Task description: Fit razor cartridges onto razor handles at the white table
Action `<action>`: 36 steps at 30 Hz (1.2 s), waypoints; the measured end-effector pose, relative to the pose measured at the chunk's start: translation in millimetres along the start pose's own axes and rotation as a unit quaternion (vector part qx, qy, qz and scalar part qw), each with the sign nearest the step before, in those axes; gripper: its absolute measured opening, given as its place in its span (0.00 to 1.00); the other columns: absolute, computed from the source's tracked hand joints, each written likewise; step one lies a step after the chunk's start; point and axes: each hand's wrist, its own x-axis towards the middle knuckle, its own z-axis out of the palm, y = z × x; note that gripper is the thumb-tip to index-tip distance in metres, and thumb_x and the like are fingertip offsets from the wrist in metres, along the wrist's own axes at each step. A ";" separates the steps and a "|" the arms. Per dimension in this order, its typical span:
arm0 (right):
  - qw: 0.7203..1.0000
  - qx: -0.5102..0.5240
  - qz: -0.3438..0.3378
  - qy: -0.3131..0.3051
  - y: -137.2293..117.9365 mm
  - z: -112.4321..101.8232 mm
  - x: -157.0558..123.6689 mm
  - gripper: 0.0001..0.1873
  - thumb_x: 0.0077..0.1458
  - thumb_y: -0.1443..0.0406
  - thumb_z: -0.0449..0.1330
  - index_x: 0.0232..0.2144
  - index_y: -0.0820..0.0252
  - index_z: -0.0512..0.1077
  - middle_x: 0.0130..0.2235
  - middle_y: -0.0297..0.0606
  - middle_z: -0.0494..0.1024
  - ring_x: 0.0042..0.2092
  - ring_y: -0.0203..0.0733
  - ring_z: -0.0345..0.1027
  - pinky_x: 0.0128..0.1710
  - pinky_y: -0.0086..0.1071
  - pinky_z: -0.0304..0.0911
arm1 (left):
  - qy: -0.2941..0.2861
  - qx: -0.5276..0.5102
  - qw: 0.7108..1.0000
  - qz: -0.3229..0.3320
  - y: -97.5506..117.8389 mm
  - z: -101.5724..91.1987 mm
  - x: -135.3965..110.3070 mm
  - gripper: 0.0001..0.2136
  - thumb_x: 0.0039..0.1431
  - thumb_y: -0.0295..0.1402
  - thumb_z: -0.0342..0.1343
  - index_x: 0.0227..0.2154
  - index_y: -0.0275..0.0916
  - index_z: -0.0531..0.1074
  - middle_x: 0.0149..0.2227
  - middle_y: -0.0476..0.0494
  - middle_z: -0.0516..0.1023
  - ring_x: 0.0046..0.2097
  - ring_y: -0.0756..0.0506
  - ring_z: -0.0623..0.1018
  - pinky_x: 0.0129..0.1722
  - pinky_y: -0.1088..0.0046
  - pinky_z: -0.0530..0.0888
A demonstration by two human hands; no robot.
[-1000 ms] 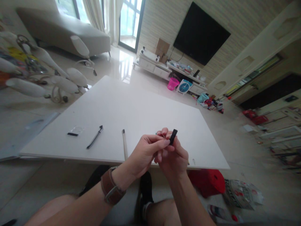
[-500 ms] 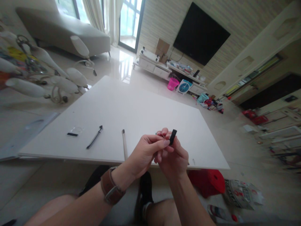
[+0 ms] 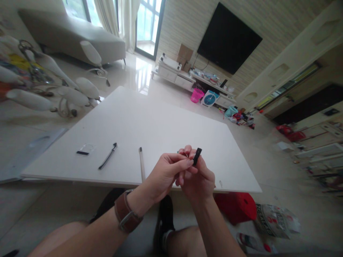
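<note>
My left hand [image 3: 168, 171], a brown watch band at its wrist, pinches a small flat black piece [image 3: 197, 156] near its lower end. Cupped against it, my right hand [image 3: 199, 182] has its fingers curled around the same piece, which sticks up between the hands. Its lower part is hidden by the fingers. On the white table [image 3: 160, 121], left of my hands, lies a brush with a pale handle [image 3: 142, 164]. Farther left are a black toothbrush-like brush [image 3: 108, 157] and a clear plastic packet [image 3: 88, 148] with a black strip [image 3: 82, 153].
A red stool or bin [image 3: 235, 207] stands below the table's right front edge, beside a printed bag [image 3: 276, 219] and a bottle [image 3: 249, 241]. A lamp with white shades [image 3: 29, 100] is at the left. A pink basket [image 3: 197, 95] stands beyond the table.
Almost nothing differs. Both hands stay together over the table, and the black piece has shifted very slightly.
</note>
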 end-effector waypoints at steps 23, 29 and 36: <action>1.000 -0.016 0.001 0.015 -1.4 3.8 -1.8 0.07 0.52 0.58 0.68 0.28 0.55 0.79 0.39 0.35 0.69 0.32 0.33 0.63 0.29 0.24 0.68 | 0.006 0.004 1.000 0.002 0.5 1.7 0.2 0.15 0.48 0.42 0.67 0.19 0.33 0.78 0.14 0.49 0.67 0.17 0.56 0.61 0.19 0.79 0.54; 1.000 -0.012 0.001 0.016 -2.2 3.4 -1.4 0.09 0.51 0.58 0.69 0.28 0.55 0.78 0.39 0.35 0.69 0.33 0.34 0.64 0.31 0.25 0.69 | 0.005 0.006 1.000 -0.001 1.4 1.6 -0.4 0.14 0.48 0.41 0.67 0.20 0.33 0.78 0.14 0.49 0.67 0.16 0.56 0.61 0.19 0.79 0.54; 1.000 -0.018 0.000 0.021 -0.6 0.5 -1.9 0.09 0.51 0.57 0.69 0.27 0.54 0.77 0.39 0.36 0.70 0.38 0.37 0.66 0.36 0.27 0.71 | 0.006 0.011 1.000 -0.001 0.2 1.3 -0.3 0.15 0.48 0.42 0.67 0.20 0.33 0.78 0.15 0.48 0.69 0.17 0.56 0.61 0.18 0.79 0.54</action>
